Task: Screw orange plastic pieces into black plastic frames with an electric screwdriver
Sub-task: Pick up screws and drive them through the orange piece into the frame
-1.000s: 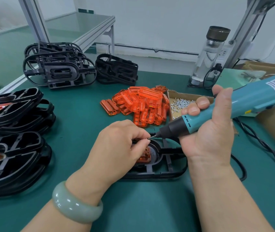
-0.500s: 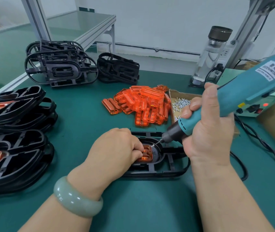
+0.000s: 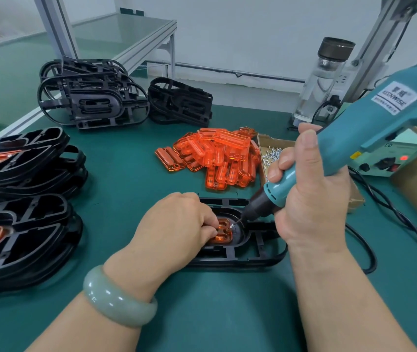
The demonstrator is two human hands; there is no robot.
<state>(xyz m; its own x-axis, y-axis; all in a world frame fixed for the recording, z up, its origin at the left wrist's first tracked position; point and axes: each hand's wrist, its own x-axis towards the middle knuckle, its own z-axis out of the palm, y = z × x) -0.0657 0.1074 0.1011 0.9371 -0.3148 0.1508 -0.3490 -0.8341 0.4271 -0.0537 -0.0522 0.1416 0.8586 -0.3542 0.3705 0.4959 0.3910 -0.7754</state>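
Observation:
A black plastic frame (image 3: 253,252) lies flat on the green mat in front of me. An orange plastic piece (image 3: 224,231) sits in its oval recess. My left hand (image 3: 177,224) rests over the frame's left part, its curled fingertips pressing on the orange piece. My right hand (image 3: 309,199) grips the teal electric screwdriver (image 3: 355,138), tilted steeply. Its bit tip holds a small screw (image 3: 232,225) at the orange piece's right end.
A heap of loose orange pieces (image 3: 217,158) lies behind the frame, beside a cardboard box of screws (image 3: 272,153). Bare black frames (image 3: 93,97) are stacked at the back left; frames fitted with orange pieces (image 3: 22,204) are stacked at left. A power unit (image 3: 390,158) and cables (image 3: 393,212) lie at right.
My right hand has tilted the screwdriver up from nearly level to steep and brought its tip down to the orange piece. My left hand has stayed on the piece.

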